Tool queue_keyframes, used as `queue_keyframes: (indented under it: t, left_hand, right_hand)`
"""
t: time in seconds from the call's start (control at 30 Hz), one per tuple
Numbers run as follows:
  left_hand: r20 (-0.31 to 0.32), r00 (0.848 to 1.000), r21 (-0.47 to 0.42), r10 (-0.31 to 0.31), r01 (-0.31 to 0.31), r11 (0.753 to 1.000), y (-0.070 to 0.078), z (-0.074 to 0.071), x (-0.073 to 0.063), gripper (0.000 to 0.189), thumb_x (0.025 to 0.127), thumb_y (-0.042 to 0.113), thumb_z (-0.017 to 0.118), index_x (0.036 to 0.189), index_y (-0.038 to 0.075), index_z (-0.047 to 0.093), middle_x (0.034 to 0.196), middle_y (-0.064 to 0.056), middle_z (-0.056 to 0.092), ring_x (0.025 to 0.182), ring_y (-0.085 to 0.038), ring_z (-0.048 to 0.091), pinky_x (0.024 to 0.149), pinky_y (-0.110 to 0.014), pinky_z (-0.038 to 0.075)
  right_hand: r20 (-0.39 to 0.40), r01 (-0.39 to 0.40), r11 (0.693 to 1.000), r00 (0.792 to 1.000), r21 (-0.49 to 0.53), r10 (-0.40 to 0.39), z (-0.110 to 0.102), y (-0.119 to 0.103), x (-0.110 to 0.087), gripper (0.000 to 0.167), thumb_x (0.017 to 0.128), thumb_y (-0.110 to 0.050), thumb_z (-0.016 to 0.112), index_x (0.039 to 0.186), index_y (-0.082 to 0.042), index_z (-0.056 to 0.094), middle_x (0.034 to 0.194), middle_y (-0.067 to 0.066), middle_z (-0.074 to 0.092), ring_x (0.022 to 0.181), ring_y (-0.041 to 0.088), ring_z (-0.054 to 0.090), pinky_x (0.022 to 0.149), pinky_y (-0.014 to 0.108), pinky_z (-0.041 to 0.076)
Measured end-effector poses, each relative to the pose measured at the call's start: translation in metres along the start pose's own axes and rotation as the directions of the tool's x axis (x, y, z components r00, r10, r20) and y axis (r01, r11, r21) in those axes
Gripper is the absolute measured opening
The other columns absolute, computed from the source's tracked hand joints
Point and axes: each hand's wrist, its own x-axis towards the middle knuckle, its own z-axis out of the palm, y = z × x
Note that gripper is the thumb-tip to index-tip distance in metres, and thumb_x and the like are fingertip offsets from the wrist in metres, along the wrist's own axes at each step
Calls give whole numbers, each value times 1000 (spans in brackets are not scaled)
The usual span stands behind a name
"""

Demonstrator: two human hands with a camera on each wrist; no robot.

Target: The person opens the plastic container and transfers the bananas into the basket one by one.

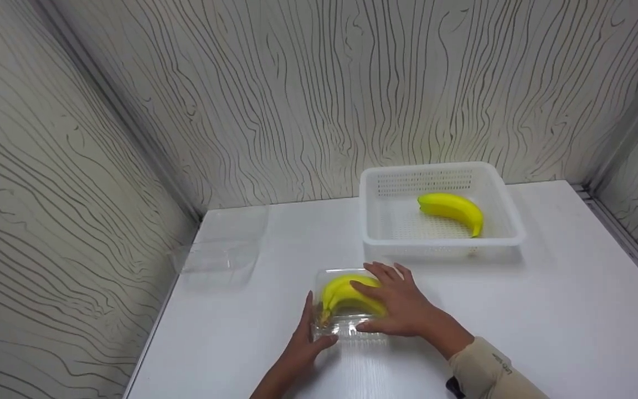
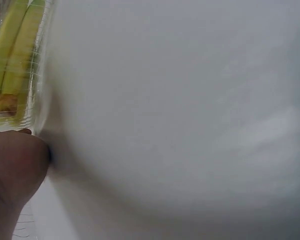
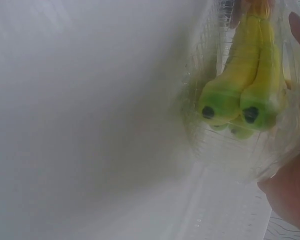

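Note:
A bunch of yellow bananas (image 1: 346, 292) lies inside a clear plastic box (image 1: 346, 331) near the table's front. Holding the box at its left side, my left hand (image 1: 302, 338) has its fingers along the wall and its thumb at the front corner. My right hand (image 1: 402, 307) spans the box from the right, with fingers reaching over the bananas to the back edge and thumb at the front. In the right wrist view the green-tipped banana ends (image 3: 240, 105) show through the ribbed plastic. Whether the lid is fastened cannot be made out.
Behind the right hand stands a white plastic basket (image 1: 441, 242) with a single banana (image 1: 452, 209) in it. Another clear plastic container (image 1: 222, 252) sits open at the table's back left. Wood-patterned panels (image 1: 308, 100) border the white table (image 1: 214, 332).

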Motion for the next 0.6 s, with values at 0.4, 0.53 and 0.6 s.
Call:
queue_keyframes:
  t: [0.4,0.53,0.6]
  left_hand:
    - [5,1000,2,15,-15,1000,-3,0,-1,121,86,42,79,173,29,-4,182,-19,7,167,-51,8,129,-78,11]
    - [7,1000,5,17,-17,1000,-2,0,-2,120,87,43,78,173,29,-4,182,-19,7,167,-50,7,129,-78,11]
    - [8,1000,2,24,-24,1000,-2,-1,-2,120,88,43,78,173,28,-4,181,-20,7,167,-51,7,130,-78,11]
  right_hand:
    - [-31,28,1000,999,-7,-28,2,2,0,85,84,-81,66,153,-33,60,169,14,44,156,40,40,124,76,23]
    - [-35,26,1000,999,5,-26,3,2,0,85,83,-81,68,153,-33,60,169,14,44,156,40,40,124,75,23]
    - [-32,24,1000,999,5,-24,3,2,0,86,83,-81,67,153,-33,60,169,13,44,156,40,40,124,75,23]
